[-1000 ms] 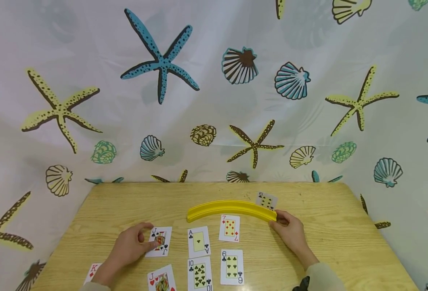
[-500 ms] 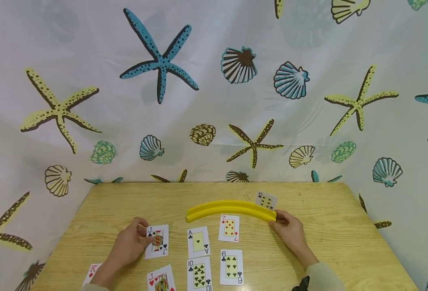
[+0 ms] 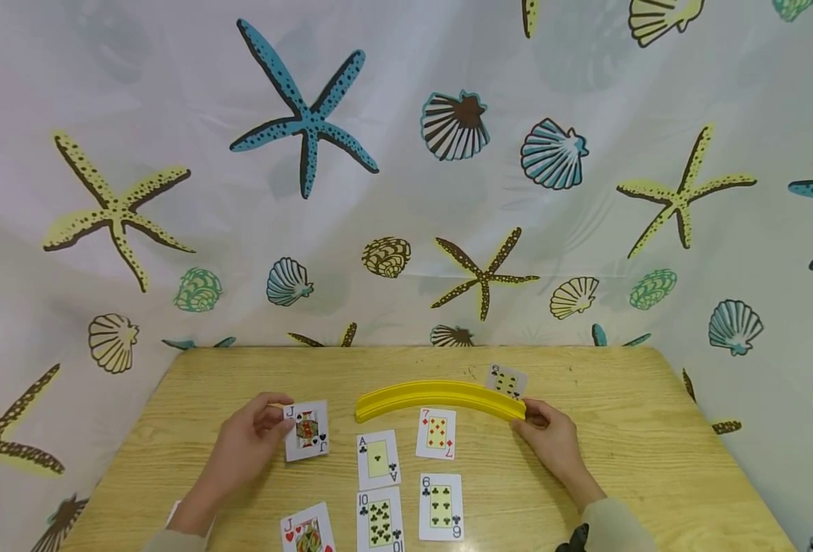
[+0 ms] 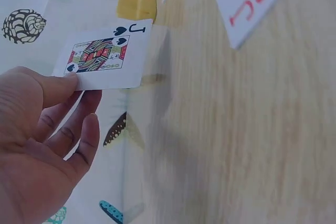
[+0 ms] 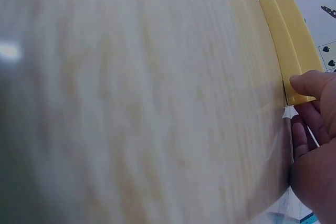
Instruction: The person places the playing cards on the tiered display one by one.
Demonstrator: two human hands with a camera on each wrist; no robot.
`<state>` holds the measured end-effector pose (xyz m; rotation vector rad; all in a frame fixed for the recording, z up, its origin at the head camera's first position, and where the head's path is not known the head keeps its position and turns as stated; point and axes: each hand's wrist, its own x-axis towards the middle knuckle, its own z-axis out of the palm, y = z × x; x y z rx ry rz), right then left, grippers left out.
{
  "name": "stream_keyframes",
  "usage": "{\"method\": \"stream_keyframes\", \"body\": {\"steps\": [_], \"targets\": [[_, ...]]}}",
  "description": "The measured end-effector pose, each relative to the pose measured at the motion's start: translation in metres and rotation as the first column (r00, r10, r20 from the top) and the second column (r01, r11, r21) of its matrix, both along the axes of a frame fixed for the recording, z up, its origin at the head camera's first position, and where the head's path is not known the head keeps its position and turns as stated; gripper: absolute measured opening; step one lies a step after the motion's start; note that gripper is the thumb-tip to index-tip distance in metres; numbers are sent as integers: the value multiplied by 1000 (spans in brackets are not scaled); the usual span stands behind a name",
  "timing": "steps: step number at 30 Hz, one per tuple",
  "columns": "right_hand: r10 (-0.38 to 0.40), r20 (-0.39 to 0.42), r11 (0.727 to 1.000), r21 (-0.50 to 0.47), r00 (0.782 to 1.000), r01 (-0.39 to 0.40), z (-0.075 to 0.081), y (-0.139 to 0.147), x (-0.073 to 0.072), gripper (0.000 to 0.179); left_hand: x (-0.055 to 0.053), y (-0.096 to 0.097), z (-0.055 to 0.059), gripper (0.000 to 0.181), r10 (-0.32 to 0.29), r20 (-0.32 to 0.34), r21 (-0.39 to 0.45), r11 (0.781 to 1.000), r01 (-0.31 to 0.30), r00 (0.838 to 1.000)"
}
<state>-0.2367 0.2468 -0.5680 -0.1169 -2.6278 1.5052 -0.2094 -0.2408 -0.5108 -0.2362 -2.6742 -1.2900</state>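
Note:
Between thumb and fingers my left hand (image 3: pixel 246 441) pinches the jack of spades (image 3: pixel 307 431) by its left edge. In the left wrist view that playing card (image 4: pixel 105 59) is lifted off the table and casts a shadow on the wood. My right hand (image 3: pixel 553 437) grips the right end of a curved yellow card holder (image 3: pixel 441 392), thumb in front and fingers behind, as the right wrist view also shows. A six of spades (image 3: pixel 505 381) stands in the holder's right part, just beside that hand. The holder's left end lies to the right of the jack of spades.
In front of the holder lie the seven of diamonds (image 3: pixel 436 433), ace of clubs (image 3: pixel 377 460), six of clubs (image 3: pixel 441 507) and ten of clubs (image 3: pixel 380 521). Nearer are the jack of hearts (image 3: pixel 307 529) and a card (image 3: pixel 179 512) partly under my left forearm. A patterned curtain (image 3: pixel 393 192) backs the table.
My left hand has picked the jack of spades up from the table and moved it forward, toward the holder's left end. My right hand keeps its grip on the holder's right end.

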Motion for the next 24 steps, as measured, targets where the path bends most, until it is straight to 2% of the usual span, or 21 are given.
{"method": "stream_keyframes", "body": {"steps": [4,14,24], "targets": [[-2,-4,1000,5,1000,2,0,0,0,46,-4,9,4,24,2,-19,26,1000,-1,1000],[0,-14,1000,17,1000,0,-3,1,-1,46,-13,38,14,19,-51,-27,90,995,53,998],[2,-5,1000,7,1000,-2,-1,1,0,46,-22,69,17,20,-103,-43,114,988,107,994]]}}
